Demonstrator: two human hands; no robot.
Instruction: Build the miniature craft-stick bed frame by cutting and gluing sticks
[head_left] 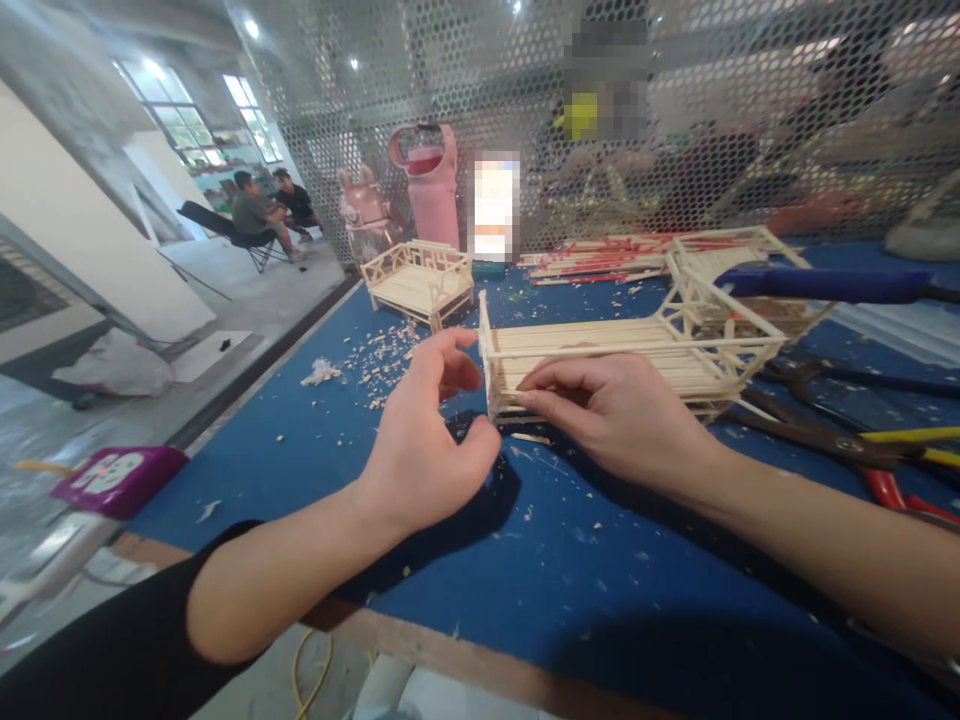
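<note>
A small bench model made of pale wooden sticks (637, 350) stands on the blue table mat (570, 560) in front of me. My right hand (615, 410) grips the model's near rail, fingers pressed together on it. My left hand (431, 440) sits at the model's left end post, thumb and curled fingers close around the corner. A loose stick piece (531, 438) lies on the mat just under my right hand.
A finished stick bench (416, 280) stands at the back left among wood shavings (375, 360). Red-tipped sticks (600, 258), another stick frame (739, 250), pliers and cutters (840, 430) lie right. A perforated metal screen (525, 90) backs the table. Two people sit far left.
</note>
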